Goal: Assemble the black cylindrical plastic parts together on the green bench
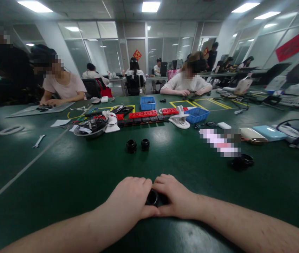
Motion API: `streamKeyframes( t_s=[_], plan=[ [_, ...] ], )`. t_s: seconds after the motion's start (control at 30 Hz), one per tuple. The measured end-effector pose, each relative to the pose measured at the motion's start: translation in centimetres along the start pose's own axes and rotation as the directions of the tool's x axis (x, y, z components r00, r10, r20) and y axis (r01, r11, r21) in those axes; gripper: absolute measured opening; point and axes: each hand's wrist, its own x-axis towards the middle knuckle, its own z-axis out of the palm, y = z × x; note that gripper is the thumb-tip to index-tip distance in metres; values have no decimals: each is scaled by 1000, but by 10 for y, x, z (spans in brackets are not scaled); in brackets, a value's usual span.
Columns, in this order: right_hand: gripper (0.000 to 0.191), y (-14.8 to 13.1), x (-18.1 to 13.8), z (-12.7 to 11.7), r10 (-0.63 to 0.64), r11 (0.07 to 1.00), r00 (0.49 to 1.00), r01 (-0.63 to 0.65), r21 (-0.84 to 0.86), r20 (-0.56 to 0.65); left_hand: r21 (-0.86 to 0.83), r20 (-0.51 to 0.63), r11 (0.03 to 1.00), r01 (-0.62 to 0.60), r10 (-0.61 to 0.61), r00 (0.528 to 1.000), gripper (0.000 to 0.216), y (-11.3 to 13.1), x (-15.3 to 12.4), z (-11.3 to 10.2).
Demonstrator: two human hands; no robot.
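Observation:
My left hand (130,198) and my right hand (175,196) meet at the near edge of the green table (59,175), fingers curled around a small black round part (152,198) held between them. Only the part's top shows between the knuckles. Two more black round parts (131,146) (145,144) stand side by side farther out on the table, apart from both hands. Another black ring-shaped piece (242,162) lies to the right.
Across the middle lie red and black strips (142,114), two blue bins (147,103) (196,115), white clamps (180,119), a metal bowl (90,128) and a wrench (38,141). Phones and cables sit at the right. Other people sit at the far side.

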Motion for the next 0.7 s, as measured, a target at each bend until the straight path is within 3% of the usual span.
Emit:
streamKeyframes(
  t_s=[0.2,0.37,0.5,0.6,0.7],
  plan=[
    [39,-1,1,0,8,1000,1000,-8,-3,-2,59,-88,995,78,-73,993,38,8,-2,8],
    [45,-1,0,-1,8,1000,1000,-8,12,2,49,-147,997,59,-51,988,46,-1,-5,9],
    [46,0,-1,-1,6,999,1000,-6,34,-8,-71,-244,989,-130,109,964,38,-14,-10,-1],
    [47,0,-1,-1,8,999,1000,-8,51,4,-146,-221,938,-313,278,935,24,-20,-15,-8],
    [43,0,0,0,-2,999,1000,1,45,7,-181,-185,901,-393,362,914,27,-23,-16,-10]
  ],
)
